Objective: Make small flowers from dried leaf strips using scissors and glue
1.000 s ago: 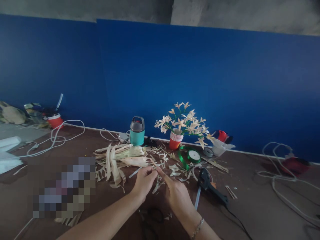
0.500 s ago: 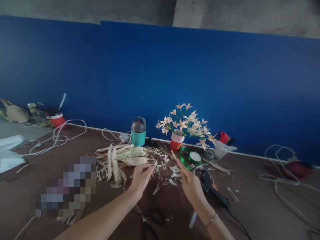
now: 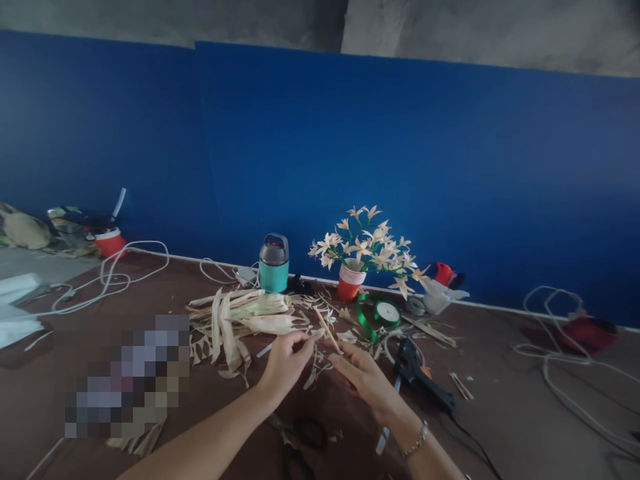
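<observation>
In the head view, my left hand (image 3: pixel 286 363) is closed in a pinch on a small pale husk piece (image 3: pixel 318 335). My right hand (image 3: pixel 364 377) grips a thin wooden stick (image 3: pixel 329 331), which slants up and left beside that piece. I cannot tell whether the two touch. Dried corn husks (image 3: pixel 250 313) lie behind my left hand, with cut scraps around them. To the right of my right hand rests a black glue gun (image 3: pixel 423 377). Scissors (image 3: pixel 300 437) with dark handles lie on the brown tabletop (image 3: pixel 240 427) between my forearms.
Pale husk flowers (image 3: pixel 373 247) stand in red paper cups (image 3: pixel 351 280) near the blue wall panel (image 3: pixel 310 147). Beside them lies a green ribbon spool (image 3: pixel 387 312). A teal container (image 3: pixel 273 273) stands left of the cups. White cables (image 3: pixel 113 277) loop at left and right.
My right hand has moved left toward my left hand. Its fingers, stretched upward before, now curl around the stick. My left hand keeps its pinch near the same place.
</observation>
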Demonstrator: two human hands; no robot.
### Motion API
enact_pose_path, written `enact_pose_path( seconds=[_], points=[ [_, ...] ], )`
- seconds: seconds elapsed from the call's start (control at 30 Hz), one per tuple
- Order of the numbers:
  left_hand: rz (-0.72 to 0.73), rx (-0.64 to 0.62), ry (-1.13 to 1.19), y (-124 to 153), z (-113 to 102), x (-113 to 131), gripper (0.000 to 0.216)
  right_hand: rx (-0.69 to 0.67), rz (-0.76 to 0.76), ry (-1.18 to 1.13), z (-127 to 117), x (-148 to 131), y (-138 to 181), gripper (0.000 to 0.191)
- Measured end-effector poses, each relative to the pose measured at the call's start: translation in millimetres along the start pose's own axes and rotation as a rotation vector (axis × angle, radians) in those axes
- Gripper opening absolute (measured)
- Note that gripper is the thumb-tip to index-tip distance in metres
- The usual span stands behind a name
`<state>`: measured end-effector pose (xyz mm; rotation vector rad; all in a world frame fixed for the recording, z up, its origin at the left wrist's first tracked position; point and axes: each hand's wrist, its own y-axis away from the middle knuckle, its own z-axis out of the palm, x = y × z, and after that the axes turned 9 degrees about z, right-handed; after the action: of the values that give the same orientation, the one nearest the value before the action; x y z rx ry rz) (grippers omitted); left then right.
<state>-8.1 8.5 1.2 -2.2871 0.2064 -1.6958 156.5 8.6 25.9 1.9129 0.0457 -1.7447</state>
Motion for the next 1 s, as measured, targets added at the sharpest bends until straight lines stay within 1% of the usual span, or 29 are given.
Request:
enact_pose_path(
  seconds=[0.07,0.13,0.23,0.33,0.37,0.47,0.53,0.57,0.6,0.63,0.67,0.73,0.77,0.8,0.83,0.87,0.9,0.93,1.0],
  points=[
    [0.011,-0.004,-0.016,0,-1,2,0.027,0.032,-0.036,0.06,0,4,-3,0.05],
    [0.025,-0.021,-0.047,1,-1,3,0.027,0.097,-0.094,0.139,-1,8,-6,0.043],
    [0.087,-0.075,-0.142,3,-2,2,0.028,0.265,-0.199,0.302,-5,13,-10,0.041],
    [0.182,-0.096,-0.31,4,-4,0,0.033,0.403,-0.316,0.489,-11,19,-15,0.03],
    [0.21,-0.088,-0.371,3,-6,0,0.031,0.436,-0.35,0.552,-12,21,-17,0.029],
    [0.28,-0.041,-0.497,-2,-15,0,0.014,0.507,-0.407,0.733,-11,26,-17,0.037],
    [0.304,-0.027,-0.551,-6,-23,-1,0.028,0.537,-0.431,0.847,-6,25,-12,0.041],
    [0.294,-0.025,-0.598,-9,-28,-2,0.037,0.544,-0.443,0.897,-2,23,-8,0.041],
    [0.276,-0.032,-0.662,-10,-32,-3,0.042,0.533,-0.451,0.942,2,20,-3,0.04],
    [0.261,-0.04,-0.739,-12,-36,-5,0.046,0.485,-0.444,0.98,7,17,3,0.035],
    [0.246,-0.049,-0.817,-13,-40,-7,0.047,0.405,-0.429,1.007,12,14,8,0.029],
    [0.235,-0.082,-0.943,-14,-45,-10,0.039,0.153,-0.381,1.042,23,9,17,0.022],
    [0.242,-0.095,-0.981,-15,-47,-10,0.032,0.035,-0.355,1.074,28,8,20,0.023],
    [0.256,-0.1,-1.006,-16,-49,-11,0.026,-0.043,-0.331,1.111,32,8,22,0.032],
    [0.276,-0.087,-1.023,-17,-50,-10,0.024,-0.087,-0.314,1.156,36,8,22,0.042],
    [0.3,-0.06,-1.034,-18,-51,-9,0.023,-0.094,-0.311,1.206,39,10,21,0.049],
    [0.325,-0.018,-1.041,-18,-52,-8,0.024,-0.08,-0.325,1.251,41,12,19,0.052],
    [0.352,0.031,-1.039,-19,-52,-7,0.024,-0.062,-0.358,1.285,43,16,16,0.051],
    [0.406,0.115,-0.997,-20,-53,-6,0.025,-0.038,-0.459,1.33,45,24,9,0.042]
  ],
)
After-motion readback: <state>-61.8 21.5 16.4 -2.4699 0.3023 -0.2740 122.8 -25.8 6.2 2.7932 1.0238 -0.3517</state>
